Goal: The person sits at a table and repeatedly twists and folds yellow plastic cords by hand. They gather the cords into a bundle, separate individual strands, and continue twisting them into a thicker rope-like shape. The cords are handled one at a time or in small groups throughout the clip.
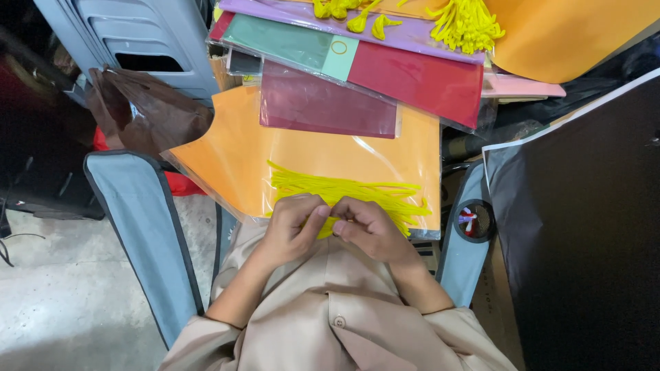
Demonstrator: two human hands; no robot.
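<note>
Left hand point(292, 230): grip closed, thumb and fingers pinching yellow strips point(344, 192).
Right hand point(368, 230): grip closed on the same bundle, touching the left.
Strips: fanned over the orange sheet point(227, 158), near its lower edge.
Tip: probably best to pinch 1 strip close to its end, ends level.

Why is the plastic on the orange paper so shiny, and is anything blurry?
Head view: light bounces off the clear wrap on the orange paper as white streaks; the yellow strips and both hands, left and right, look sharp; the black sheet stays dark; edges bend a little from the wide lens.
</note>
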